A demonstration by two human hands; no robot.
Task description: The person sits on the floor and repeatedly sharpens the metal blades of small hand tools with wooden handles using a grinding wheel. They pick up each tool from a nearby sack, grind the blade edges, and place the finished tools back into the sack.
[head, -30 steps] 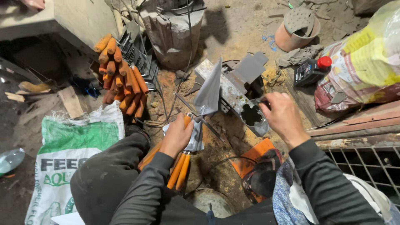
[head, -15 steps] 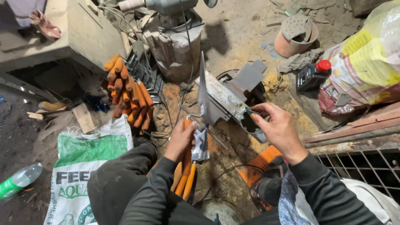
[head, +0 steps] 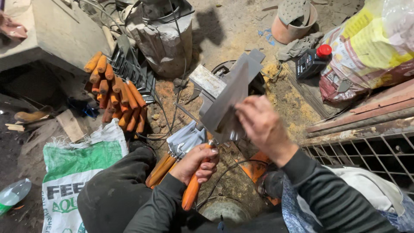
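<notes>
While left hand (head: 196,162) grips one trowel (head: 224,101) — right hand (head: 258,123) on blade

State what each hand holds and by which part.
The left hand grips a trowel by its orange handle. The right hand holds the trowel's grey metal blade.

Trowel blade turned flat-side up.
The right hand (head: 261,125) has moved onto the blade (head: 226,101); the left hand (head: 196,162) now grips the orange handle (head: 191,192) lower.
</notes>
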